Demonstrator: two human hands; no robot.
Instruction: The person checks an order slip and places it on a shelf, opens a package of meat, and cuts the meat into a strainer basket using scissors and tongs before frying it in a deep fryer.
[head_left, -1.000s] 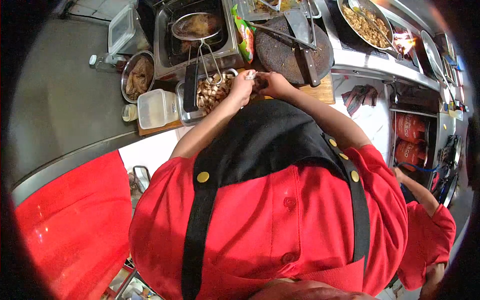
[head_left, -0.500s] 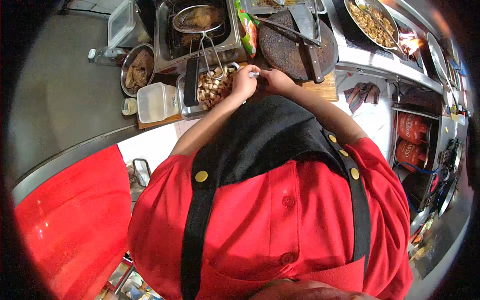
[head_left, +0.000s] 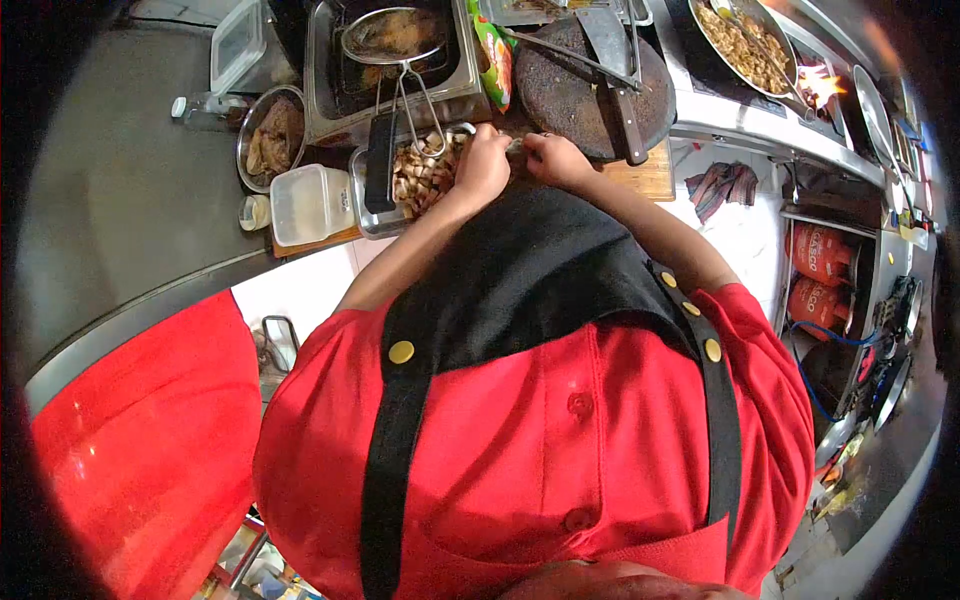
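Note:
My left hand [head_left: 483, 166] is closed, its fingers curled, at the right edge of a clear container [head_left: 374, 222] of diced brownish-white pieces [head_left: 424, 178]. Just beside it, my right hand [head_left: 557, 160] is also closed, knuckles up, in front of a round dark chopping block [head_left: 541, 84]. A small gap separates the two hands; something small and pale seems to be between the fingertips, too small to name. A cleaver [head_left: 628, 125] with a brown handle lies on the block. A wire strainer [head_left: 395, 37] with a black handle rests across the container and a metal fryer basin.
Left of the container stand a translucent tub [head_left: 312, 207], a small jar [head_left: 255, 212] and a metal bowl [head_left: 244, 158] with meat-like pieces. A green packet [head_left: 491, 60] stands by the block. At upper right, a pan [head_left: 745, 48] of food sits near an open flame [head_left: 821, 86].
My hands have shifted slightly: the left fingers have turned further inward, and the right hand has curled more. The white bit seen at the left fingertips is now mostly hidden.

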